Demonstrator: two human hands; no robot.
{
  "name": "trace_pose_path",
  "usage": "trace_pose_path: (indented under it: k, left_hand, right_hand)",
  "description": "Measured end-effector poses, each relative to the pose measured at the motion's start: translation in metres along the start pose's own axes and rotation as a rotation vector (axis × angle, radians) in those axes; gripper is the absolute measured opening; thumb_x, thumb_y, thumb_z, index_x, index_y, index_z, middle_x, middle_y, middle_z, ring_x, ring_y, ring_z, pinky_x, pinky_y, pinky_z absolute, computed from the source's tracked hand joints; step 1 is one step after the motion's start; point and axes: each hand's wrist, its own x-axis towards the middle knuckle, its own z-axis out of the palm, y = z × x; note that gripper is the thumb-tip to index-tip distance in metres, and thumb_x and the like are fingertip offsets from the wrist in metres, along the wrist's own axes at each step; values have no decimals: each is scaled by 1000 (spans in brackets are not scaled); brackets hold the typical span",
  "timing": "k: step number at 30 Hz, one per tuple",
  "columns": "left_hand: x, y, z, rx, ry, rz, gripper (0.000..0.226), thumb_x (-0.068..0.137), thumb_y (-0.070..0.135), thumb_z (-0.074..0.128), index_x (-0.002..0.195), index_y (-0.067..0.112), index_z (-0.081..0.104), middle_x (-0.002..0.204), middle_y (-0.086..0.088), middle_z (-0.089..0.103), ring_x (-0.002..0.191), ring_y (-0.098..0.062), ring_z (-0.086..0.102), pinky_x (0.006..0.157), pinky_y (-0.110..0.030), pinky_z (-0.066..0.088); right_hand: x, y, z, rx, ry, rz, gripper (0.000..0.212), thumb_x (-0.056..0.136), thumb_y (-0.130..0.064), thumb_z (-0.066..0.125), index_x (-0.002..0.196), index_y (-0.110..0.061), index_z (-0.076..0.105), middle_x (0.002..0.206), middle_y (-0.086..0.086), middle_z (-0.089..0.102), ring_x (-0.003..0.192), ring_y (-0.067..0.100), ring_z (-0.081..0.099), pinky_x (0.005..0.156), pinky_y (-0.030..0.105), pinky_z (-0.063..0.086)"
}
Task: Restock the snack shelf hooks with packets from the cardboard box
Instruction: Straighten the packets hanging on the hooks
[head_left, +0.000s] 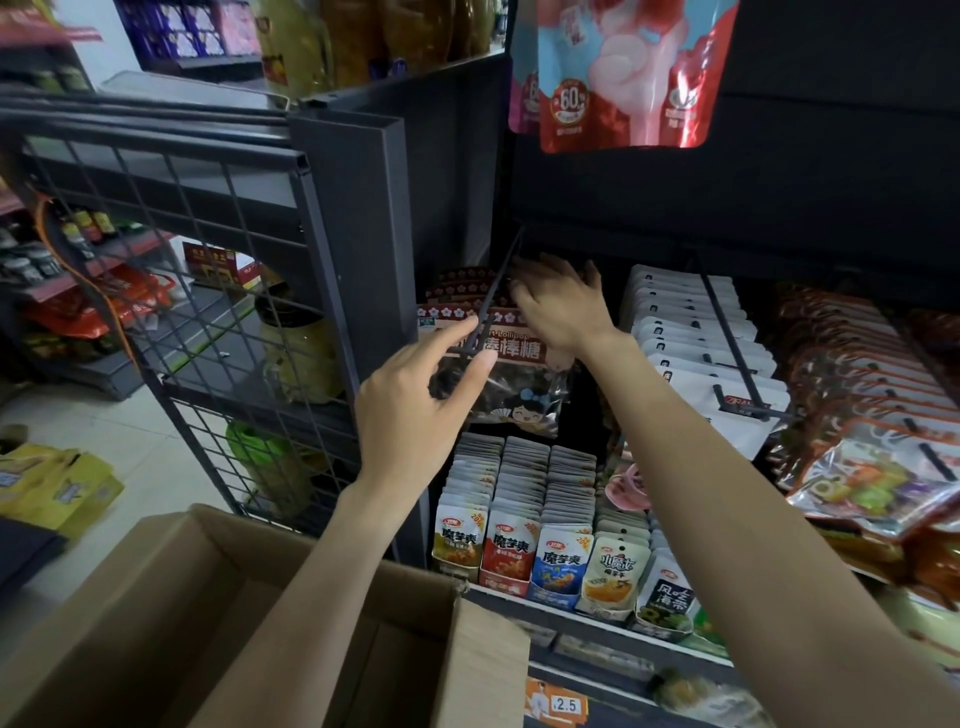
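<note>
Standing open at the lower left, the brown cardboard box (171, 623) shows bare inner walls, its flaps spread toward the viewer; no packets can be made out inside it. Beside it rises a dark wire-grid shelf side panel (208, 291).

The left hand (415, 400) hovers in front of the leftmost black metal shelf hook (493, 296), its index finger stretched up and right so the tip meets the hook's front end; the thumb juts out below, the other fingers curl loosely, and it grips nothing. The hook's long axis runs from the back panel at upper right down toward the viewer at lower left. On it hangs a row of clear lollipop packets with red flower-printed headers (493, 358), one behind another along the rod; the front one hangs upright, header on top, printed face toward the viewer.

The right hand (558, 306) reaches farther back over the same hook, fingers spread and pressed onto the red headers of the rear packets. Whether it pinches one cannot be told.

Below stand small upright pouches in a shelf tray (540, 556). To the right hang white packets on a second hook (696, 338), then orange-edged clear packets (872, 415). A red and pink pouch (623, 78) hangs above.
</note>
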Motion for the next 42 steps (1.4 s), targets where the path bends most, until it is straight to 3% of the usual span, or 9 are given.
trace_pose_path:
  k: [5,9,12,16,22,30,38,42]
  left_hand:
    - [0,3,0,-4,3,-8,44,89,51,52,121,24,64,111,11,67,95,0,60,74,-32,59]
    - [0,4,-1,-10,-12,-13,44,89,51,51,122,24,64,115,8,67,98,-4,63,78,-34,58]
    - [0,2,1,-25,-21,-7,45,91,51,51,123,22,63,119,6,67,106,-8,64,83,-35,57]
    - [-5,0,3,-53,-15,-20,45,91,49,51,128,23,59,121,6,65,105,-10,64,83,-36,57]
    - [-12,0,1,-96,-54,-21,43,93,42,52,131,22,53,124,12,58,112,-3,57,87,-31,55]
    - [-13,1,-3,-96,-80,-38,41,95,37,52,133,21,52,131,5,57,116,-5,56,89,-30,55]
    - [-14,13,-2,-137,-74,-129,41,96,18,56,136,18,49,132,-1,58,117,-1,51,91,-18,50]
    - [-13,17,-3,-135,-70,-141,39,95,17,55,134,17,51,133,-1,57,117,0,50,91,-18,50]
  right_hand:
    - [1,0,5,24,-11,50,47,102,-36,25,147,-30,34,157,-13,24,146,17,17,116,53,9]
    - [-6,-1,6,-1,41,40,48,103,-42,26,147,-27,35,158,-11,24,146,18,15,117,54,5]
    - [-29,-3,10,38,244,-6,50,102,-42,32,145,-20,39,156,-5,31,146,20,17,117,52,6]
    - [-71,-13,30,21,583,-134,46,94,-33,48,135,-12,53,143,7,49,137,27,36,115,48,24]
    - [-80,-19,55,-64,524,-65,62,86,-30,66,142,-16,44,144,6,47,140,29,31,115,56,19]
    - [-74,-27,55,-80,438,-43,57,90,-26,60,143,-13,43,146,7,45,143,31,27,115,58,11]
    - [-79,-23,49,-118,346,-73,61,98,-28,47,152,-16,22,159,3,23,149,26,8,115,55,-4]
    - [-75,-25,40,-107,368,-68,55,99,-34,42,149,-16,30,155,4,30,147,26,14,115,58,-1]
